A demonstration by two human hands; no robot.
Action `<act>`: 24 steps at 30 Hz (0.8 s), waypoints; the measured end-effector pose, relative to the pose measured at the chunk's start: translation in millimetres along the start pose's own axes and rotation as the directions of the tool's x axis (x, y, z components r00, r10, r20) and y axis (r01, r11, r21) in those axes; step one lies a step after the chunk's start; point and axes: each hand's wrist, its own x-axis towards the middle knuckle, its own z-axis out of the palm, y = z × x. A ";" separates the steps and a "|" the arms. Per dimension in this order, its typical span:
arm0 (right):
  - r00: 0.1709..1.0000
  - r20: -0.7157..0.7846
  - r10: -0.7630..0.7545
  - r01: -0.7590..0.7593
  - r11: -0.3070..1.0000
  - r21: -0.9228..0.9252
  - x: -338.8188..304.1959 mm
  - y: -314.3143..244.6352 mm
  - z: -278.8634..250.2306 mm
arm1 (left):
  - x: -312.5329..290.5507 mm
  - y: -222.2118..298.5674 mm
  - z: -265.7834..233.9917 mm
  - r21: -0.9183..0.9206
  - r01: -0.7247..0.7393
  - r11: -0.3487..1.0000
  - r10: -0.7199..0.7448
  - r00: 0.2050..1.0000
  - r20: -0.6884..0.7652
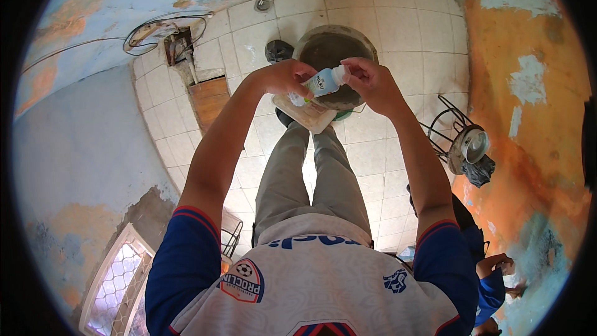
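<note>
The left hand (283,78) was closed around the body of a small blue-labelled bottle (322,83), held tilted. The right hand (367,78) pinched its white cap end between the fingertips (349,68). Beyond lay a round basin (367,40) on the tiled floor (398,25).

floor (398,31): pale square tiles, dirty grout.
basin (329,46): round, grey, standing on the floor near the far wall.
dark bag (278,51): crumpled, just left of the basin.
drain (263,4): small round metal cover in the tiles, by the far wall.
board (209,101): brown wooden panel lying on the floor, left of the basin.
hose (163,27): coiled loop against the blue wall, above a broken gap.
stand (449,126): black wire frame at the right, a round metal pot (474,145) tipped on it, dark cloth (479,171) hanging below.
walls: peeling blue (81,149) on the left, orange (528,118) on the right.
window (118,286): white mesh grille, lower left.
other person (491,280): blue sleeve, lower right.
</note>
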 end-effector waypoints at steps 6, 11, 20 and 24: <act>0.963 -0.058 -0.264 0.257 0.960 -0.109 -5.2 -6.4 -11.3 | -2.6 -8.0 -0.2 0.234 -0.117 0.965 0.164 0.967 -0.195; 0.949 -0.247 -0.195 0.202 0.979 0.003 -9.0 6.7 -25.2 | 10.4 3.7 15.9 0.274 -0.199 0.941 0.314 0.813 -0.490; 0.876 -0.473 -0.091 0.103 0.995 0.001 -22.8 52.7 -9.5 | 48.6 8.9 30.8 0.666 0.032 0.745 0.446 0.719 -0.533; 0.866 -0.500 0.001 0.015 0.999 0.028 -25.2 74.2 -3.5 | 79.6 -5.9 34.8 0.782 0.119 0.612 0.526 0.677 -0.514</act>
